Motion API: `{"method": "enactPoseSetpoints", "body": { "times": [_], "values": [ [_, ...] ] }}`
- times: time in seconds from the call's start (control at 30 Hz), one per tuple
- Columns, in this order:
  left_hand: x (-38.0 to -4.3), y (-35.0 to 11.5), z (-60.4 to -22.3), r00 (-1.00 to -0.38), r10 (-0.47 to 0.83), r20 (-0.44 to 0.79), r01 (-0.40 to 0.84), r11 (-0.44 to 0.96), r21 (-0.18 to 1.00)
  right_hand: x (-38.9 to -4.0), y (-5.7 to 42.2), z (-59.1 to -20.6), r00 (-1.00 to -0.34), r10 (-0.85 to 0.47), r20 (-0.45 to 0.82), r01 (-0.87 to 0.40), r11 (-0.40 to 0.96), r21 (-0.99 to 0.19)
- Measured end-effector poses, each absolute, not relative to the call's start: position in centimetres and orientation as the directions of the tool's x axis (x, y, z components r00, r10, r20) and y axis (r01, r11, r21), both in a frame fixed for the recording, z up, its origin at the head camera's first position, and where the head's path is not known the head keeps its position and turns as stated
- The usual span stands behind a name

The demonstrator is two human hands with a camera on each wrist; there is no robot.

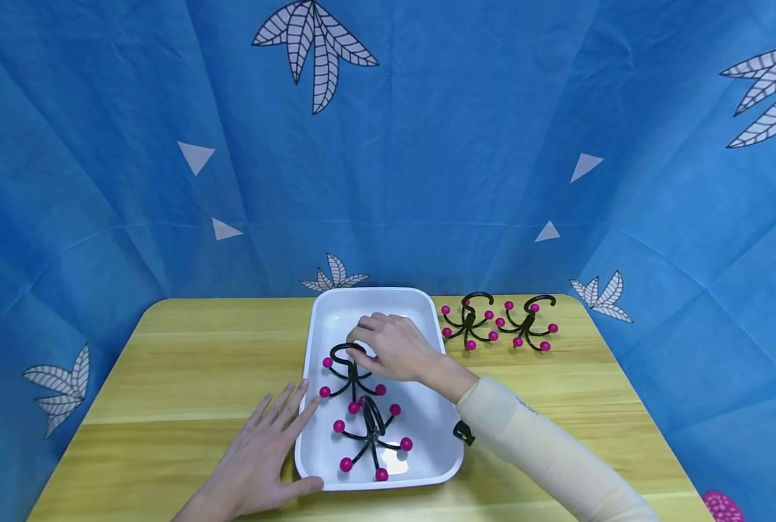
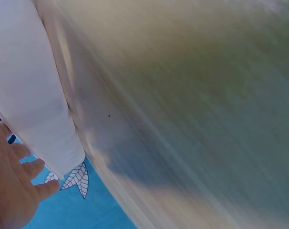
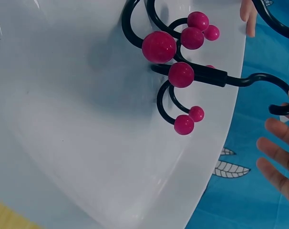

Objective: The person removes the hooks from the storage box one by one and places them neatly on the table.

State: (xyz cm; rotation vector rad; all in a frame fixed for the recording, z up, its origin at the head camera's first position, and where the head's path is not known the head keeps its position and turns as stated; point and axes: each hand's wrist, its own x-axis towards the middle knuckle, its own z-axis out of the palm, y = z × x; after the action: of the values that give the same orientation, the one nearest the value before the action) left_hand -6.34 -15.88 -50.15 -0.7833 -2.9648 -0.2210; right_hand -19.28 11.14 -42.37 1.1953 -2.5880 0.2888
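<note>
A white tray (image 1: 420,464) holds two black hook hangers with several curved arms tipped by pink balls. My right hand (image 1: 397,348) reaches over the tray and pinches the top hook of the farther hanger (image 1: 352,373); its other fingers spread loosely in the right wrist view. That hanger's pink-tipped arms (image 3: 181,75) hang inside the tray. The nearer hanger (image 1: 371,435) stands untouched in the tray's front half. My left hand (image 1: 257,457) lies with straight fingers against the tray's left rim, thumb by the front corner; the left wrist view also shows this hand (image 2: 15,176).
Two more hook hangers stand on the wooden table (image 1: 199,377) to the tray's right, one close beside it (image 1: 469,322) and one farther right (image 1: 527,324). A blue patterned cloth (image 1: 388,181) rises behind the table and at both sides.
</note>
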Motion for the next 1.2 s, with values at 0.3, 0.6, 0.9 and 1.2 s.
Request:
{"method": "enactPoseSetpoints", "body": {
  "times": [0.3, 0.6, 0.9, 1.2],
  "values": [
    [-6.2, -15.8, -50.1, -0.870, 0.482, 0.097, 0.492, 0.862, 0.127, -19.2, 10.9, -42.6, -0.613, -0.712, 0.342, -0.771, 0.634, -0.061],
    [-6.3, -16.0, -50.1, -0.869, 0.485, 0.102, 0.495, 0.859, 0.127, -18.9, 11.1, -42.5, -0.634, -0.698, 0.333, -0.757, 0.647, -0.087],
    [-6.4, -15.9, -50.0, -0.878, 0.472, 0.079, 0.478, 0.868, 0.131, -18.8, 11.7, -42.2, -0.637, -0.690, 0.345, -0.754, 0.650, -0.095],
    [-6.2, -15.8, -49.9, -0.882, 0.467, 0.066, 0.471, 0.872, 0.131, -18.6, 12.4, -41.9, -0.627, -0.677, 0.387, -0.759, 0.643, -0.105]
  ]
}}
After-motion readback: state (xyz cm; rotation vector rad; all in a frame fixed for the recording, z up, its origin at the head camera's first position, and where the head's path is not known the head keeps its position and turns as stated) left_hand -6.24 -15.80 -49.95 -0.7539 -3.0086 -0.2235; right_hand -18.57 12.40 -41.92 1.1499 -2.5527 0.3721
